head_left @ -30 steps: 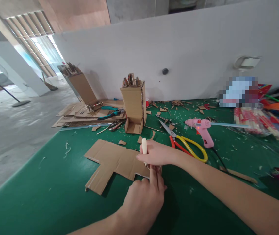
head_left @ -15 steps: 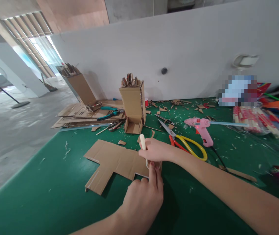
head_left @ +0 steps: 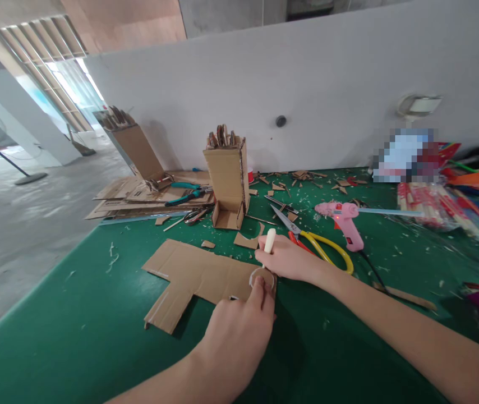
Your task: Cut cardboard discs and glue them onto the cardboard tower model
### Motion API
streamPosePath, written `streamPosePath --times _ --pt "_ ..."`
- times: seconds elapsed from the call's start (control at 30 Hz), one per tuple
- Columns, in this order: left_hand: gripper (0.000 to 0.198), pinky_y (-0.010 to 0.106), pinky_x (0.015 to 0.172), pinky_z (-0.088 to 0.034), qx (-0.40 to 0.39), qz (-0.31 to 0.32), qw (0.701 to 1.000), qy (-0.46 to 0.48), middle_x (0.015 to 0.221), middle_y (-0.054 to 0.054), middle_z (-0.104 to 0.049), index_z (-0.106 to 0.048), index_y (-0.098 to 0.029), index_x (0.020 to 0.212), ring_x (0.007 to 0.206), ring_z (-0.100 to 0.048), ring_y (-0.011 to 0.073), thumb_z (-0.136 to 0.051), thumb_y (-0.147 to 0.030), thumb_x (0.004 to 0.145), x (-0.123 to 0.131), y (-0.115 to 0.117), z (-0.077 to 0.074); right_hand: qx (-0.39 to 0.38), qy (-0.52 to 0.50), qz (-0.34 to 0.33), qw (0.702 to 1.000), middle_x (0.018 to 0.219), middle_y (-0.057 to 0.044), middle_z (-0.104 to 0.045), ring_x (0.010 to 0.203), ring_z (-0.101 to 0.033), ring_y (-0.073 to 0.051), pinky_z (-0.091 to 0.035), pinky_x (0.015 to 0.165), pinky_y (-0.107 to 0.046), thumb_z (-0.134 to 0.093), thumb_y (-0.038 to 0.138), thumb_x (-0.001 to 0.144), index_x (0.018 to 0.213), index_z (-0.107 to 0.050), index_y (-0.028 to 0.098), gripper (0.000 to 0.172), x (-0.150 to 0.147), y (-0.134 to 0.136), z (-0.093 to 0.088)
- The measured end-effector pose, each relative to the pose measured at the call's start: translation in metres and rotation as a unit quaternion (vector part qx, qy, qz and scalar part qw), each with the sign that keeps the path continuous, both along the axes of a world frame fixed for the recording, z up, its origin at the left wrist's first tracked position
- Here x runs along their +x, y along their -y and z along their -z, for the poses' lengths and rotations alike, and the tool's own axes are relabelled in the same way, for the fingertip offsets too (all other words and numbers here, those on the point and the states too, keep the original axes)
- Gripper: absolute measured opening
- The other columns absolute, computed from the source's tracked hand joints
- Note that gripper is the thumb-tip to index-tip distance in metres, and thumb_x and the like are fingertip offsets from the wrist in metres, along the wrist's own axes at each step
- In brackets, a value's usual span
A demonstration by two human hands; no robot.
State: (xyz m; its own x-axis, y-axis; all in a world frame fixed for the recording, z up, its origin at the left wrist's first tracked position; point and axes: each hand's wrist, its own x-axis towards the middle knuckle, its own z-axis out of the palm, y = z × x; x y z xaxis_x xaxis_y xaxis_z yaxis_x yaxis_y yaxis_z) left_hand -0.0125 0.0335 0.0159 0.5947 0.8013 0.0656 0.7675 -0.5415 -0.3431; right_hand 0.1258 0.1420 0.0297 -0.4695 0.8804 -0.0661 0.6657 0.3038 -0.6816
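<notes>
Head view. Left hand (head_left: pixel 239 334), two fingers extended, presses the disc (head_left: pixel 263 271) onto the cardboard's (head_left: pixel 199 274) right end; right hand (head_left: pixel 289 258) grips the pen (head_left: pixel 270 240) at the disc's far rim. Clean tracing likely needs steady pressure.

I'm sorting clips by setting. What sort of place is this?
Probably a craft workspace, perhaps in an unfinished building: a glue gun, scissors and cut cardboard lie on a green table, with bare grey floor beyond.
</notes>
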Motion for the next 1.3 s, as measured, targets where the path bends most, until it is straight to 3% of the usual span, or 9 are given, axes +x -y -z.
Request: streamPosePath --times 0.17,0.37,0.6,0.83,1.07,1.3 --pt "0.045 0.028 0.041 -0.049 -0.053 -0.003 0.998 0.044 0.126 0.018 -0.058 -0.050 -0.011 0.130 0.066 -0.068 0.0213 -0.047 -0.024 0.087 -0.004 -0.003 -0.013 0.005 -0.018 0.032 0.999 0.055 0.005 -0.040 0.052 -0.038 -0.011 -0.026 0.049 -0.024 -0.044 0.023 0.082 0.062 -0.033 0.022 0.023 0.002 0.011 0.005" --pt "0.034 0.029 0.045 -0.049 -0.120 -0.001 0.990 0.079 0.109 0.010 -0.068 -0.058 -0.015 0.117 0.065 -0.068 0.0215 -0.044 -0.020 0.086 -0.010 -0.009 -0.031 0.013 -0.022 0.066 0.997 0.055 0.005 -0.040 0.052 -0.038 -0.011 -0.027 0.048 -0.024 -0.041 0.025 0.084 0.063 -0.032 0.022 0.024 0.007 0.021 0.007" --pt "0.055 0.025 0.044 -0.041 -0.146 0.024 0.988 0.036 0.105 0.008 -0.070 -0.051 -0.019 0.126 0.063 -0.067 0.0193 -0.049 -0.003 0.074 -0.019 -0.018 -0.035 0.022 -0.039 0.092 0.995 0.057 0.005 -0.043 0.052 -0.041 -0.011 -0.029 0.049 -0.024 -0.042 0.027 0.085 0.066 -0.035 0.022 0.021 0.012 0.039 0.010" --pt "0.053 0.026 0.048 -0.043 -0.187 0.079 0.979 0.026 0.106 0.003 -0.068 -0.050 -0.024 0.124 0.067 -0.067 0.0187 -0.047 -0.001 0.075 -0.027 -0.028 -0.049 0.030 -0.070 0.073 0.994 0.056 0.005 -0.046 0.050 -0.042 -0.011 -0.029 0.046 -0.022 -0.043 0.031 0.088 0.067 -0.035 0.022 0.024 0.020 0.058 0.015" --pt "0.032 0.029 0.057 -0.046 -0.191 0.089 0.977 0.033 0.096 0.003 -0.069 -0.060 -0.021 0.106 0.077 -0.068 0.0209 -0.045 -0.005 0.083 -0.028 -0.031 -0.050 0.043 -0.054 0.046 0.997 0.056 0.005 -0.045 0.049 -0.042 -0.010 -0.028 0.045 -0.021 -0.042 0.023 0.086 0.066 -0.034 0.022 0.022 0.022 0.071 0.016" --pt "0.028 0.030 0.048 -0.040 -0.195 0.087 0.977 0.025 0.088 0.001 -0.069 -0.062 -0.021 0.097 0.066 -0.066 0.0207 -0.047 -0.004 0.080 -0.026 -0.035 -0.051 0.113 -0.090 0.012 0.989 0.058 0.006 -0.043 0.050 -0.041 -0.009 -0.029 0.048 -0.020 -0.041 0.017 0.086 0.068 -0.032 0.022 0.021 0.019 0.074 0.022"
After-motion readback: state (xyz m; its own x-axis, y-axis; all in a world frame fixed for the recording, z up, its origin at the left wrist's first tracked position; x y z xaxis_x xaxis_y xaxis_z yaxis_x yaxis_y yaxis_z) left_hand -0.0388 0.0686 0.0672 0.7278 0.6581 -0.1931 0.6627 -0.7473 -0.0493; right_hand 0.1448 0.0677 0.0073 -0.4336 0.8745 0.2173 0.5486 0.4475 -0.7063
